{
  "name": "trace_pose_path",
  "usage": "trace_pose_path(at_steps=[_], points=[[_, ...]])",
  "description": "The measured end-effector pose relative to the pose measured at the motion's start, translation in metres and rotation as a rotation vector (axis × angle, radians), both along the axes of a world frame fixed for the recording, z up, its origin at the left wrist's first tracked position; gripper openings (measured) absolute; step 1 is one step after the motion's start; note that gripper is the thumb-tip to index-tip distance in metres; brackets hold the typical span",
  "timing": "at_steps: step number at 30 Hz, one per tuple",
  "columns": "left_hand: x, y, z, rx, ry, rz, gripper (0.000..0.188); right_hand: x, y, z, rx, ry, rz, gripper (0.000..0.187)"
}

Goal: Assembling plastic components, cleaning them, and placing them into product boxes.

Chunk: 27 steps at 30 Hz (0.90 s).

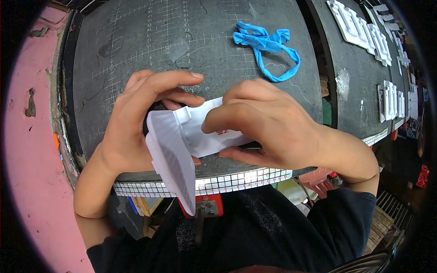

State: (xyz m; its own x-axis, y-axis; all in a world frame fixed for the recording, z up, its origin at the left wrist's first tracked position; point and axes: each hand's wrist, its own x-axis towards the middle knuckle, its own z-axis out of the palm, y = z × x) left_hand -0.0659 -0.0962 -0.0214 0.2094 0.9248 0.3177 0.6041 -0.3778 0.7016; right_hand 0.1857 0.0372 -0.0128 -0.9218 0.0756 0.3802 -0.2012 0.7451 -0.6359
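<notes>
Between my hands is a white piece made of a ribbed panel [170, 145] and a flat white part [207, 139] with red print on it. They meet at an angle near a small tab. My left hand [132, 118] curls round the ribbed side, index finger stretched over the top; its thumb is mostly hidden behind the panel. My right hand [277, 123] grips the flat part from the right, with bent fingers pressing its inner face and the thumb below. The piece is tilted above the dark table, near its front edge. Whether the two parts are joined I cannot tell.
A knotted blue cloth strip [266, 43] lies on the dark marked table [127, 41]. Rulers [218, 182] run along the front edge. Several white moulded pieces [359, 29] and a clear plastic scrap [342, 84] rest on the surface at right. A pink wall [36, 150] borders the left.
</notes>
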Motion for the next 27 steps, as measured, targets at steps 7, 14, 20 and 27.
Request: trace_pose_path(at_steps=[7,14,20,27], points=[[0.0006,0.0004,-0.0007,0.024,0.014,0.002,0.105,0.0035,-0.0028,0.003,0.108,-0.004,-0.044,0.064],[0.0005,0.0019,0.0021,0.033,0.032,-0.01,0.1,0.0002,-0.0036,0.0002,0.031,0.072,-0.068,0.063],[-0.0002,0.0021,0.001,0.039,0.035,-0.013,0.098,0.0025,-0.0024,0.0056,0.059,0.002,-0.048,0.063],[0.0,0.0024,-0.0013,0.047,0.022,-0.003,0.097,0.0022,-0.0018,0.004,0.043,0.028,-0.068,0.061]])
